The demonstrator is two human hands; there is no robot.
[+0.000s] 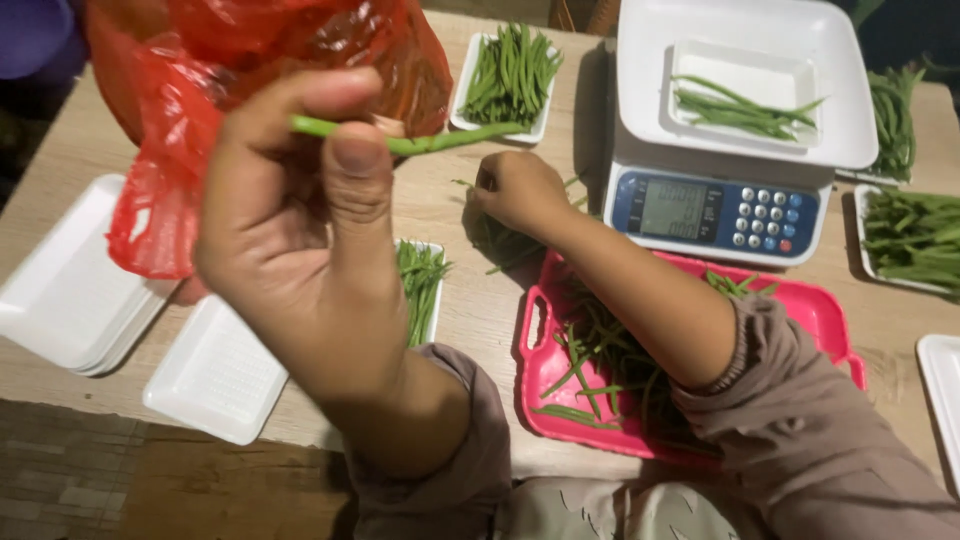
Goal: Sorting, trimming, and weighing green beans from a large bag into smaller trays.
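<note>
One green bean [420, 143] pinched in the left hand [300, 240] grip, right hand [520, 190] beyond it, fingers closed on loose beans [505, 245] on the bench [480, 310].

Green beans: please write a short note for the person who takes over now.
Left hand: raised, pinching one bean.
Right hand: closed on loose beans on the table.
Done: a few beans lie in the tray on the scale; filled trays stand around.
Left: a heap on the pink tray; empty white trays at the left.
</note>
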